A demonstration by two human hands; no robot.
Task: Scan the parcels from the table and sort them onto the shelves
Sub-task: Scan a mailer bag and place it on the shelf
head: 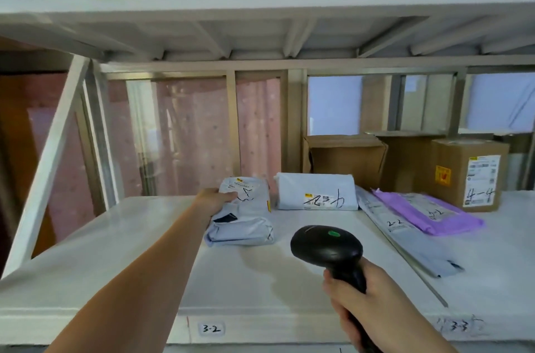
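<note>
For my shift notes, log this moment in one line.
left hand: holds grey parcel on shelf | right hand: grips scanner

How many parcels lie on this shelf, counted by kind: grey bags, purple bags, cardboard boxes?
Grey bags: 3
Purple bags: 1
Cardboard boxes: 3
Total: 7

Your left arm reaches straight forward, left hand (215, 199) with fingers laid on a parcel (241, 213); your right hand (357, 293), held low and near, curls round a scanner (327, 245) grip.
</note>
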